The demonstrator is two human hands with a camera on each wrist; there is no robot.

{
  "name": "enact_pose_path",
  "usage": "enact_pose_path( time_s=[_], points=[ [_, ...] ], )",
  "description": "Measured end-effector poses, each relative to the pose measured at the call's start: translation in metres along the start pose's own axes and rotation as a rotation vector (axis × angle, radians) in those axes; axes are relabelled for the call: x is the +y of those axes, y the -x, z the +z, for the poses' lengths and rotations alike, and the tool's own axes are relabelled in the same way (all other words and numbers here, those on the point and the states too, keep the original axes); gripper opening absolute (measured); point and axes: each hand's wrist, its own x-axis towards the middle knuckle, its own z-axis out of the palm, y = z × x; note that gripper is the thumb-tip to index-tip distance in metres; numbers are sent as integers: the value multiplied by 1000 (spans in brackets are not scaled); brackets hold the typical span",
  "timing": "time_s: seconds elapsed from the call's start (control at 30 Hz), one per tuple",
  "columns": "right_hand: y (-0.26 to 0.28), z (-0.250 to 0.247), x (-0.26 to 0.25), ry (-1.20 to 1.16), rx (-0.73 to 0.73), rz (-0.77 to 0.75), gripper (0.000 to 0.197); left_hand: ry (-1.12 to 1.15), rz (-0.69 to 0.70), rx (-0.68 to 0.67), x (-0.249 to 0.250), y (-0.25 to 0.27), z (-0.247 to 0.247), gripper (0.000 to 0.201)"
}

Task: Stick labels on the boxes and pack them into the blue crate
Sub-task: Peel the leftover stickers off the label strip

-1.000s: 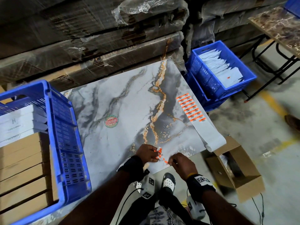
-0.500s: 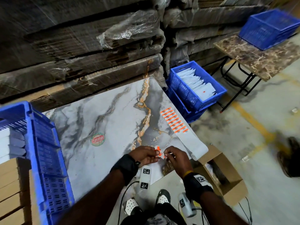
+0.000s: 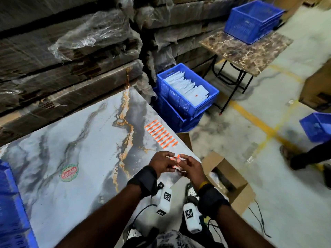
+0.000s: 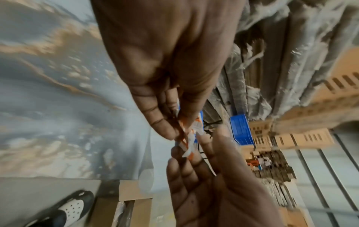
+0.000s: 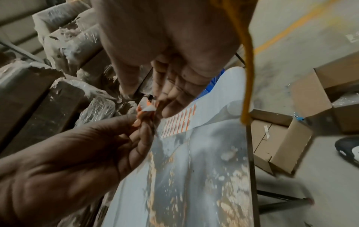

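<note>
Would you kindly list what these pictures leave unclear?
- Print on the orange labels: too small in head view, blurred in both wrist views.
- Left blue crate: cut off by head view's edge, contents unseen.
- Left hand and right hand cover the label backing.

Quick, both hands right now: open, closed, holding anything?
Left hand: pinching the orange-and-white labels.
Right hand: fingers also pinching the same labels, above the table.
</note>
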Motion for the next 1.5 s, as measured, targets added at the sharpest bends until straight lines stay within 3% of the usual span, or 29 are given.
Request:
enact_pose_path(
  time_s=[0.27, 0.37, 0.53, 0.63, 0.73, 0.9, 1.07, 1.3, 1.5],
  points=[
    [-94, -117, -16, -223, -32, 169, 20, -59, -3, 53, 28, -100, 124, 12],
    [-141, -166, -20, -160, -37, 246, 36, -76, -94, 105, 30, -152, 169, 14],
    [-226, -217, -25, -12, -58, 344, 8, -296, -167, 182, 19, -248, 211, 23],
    [-294, -221, 2, 206, -28, 352, 12, -352, -208, 242, 8, -310, 204, 25],
    [-371, -220, 55, 358, -101, 367, 6, -398, -236, 300, -13, -378, 180, 28],
    [-450, -188, 89, 711, -136, 353, 12, -542, -278, 395, -45, -466, 128, 33],
    [-489, -154, 117, 840, -225, 303, 41, -666, -320, 421, -84, -519, 99, 28],
    [-520, -144, 162, 991, -235, 303, 38, -788, -405, 547, -137, -561, 74, 42],
    [-536, -139, 191, 900, -209, 401, 33, -766, -330, 608, -161, -577, 65, 44]
  ],
)
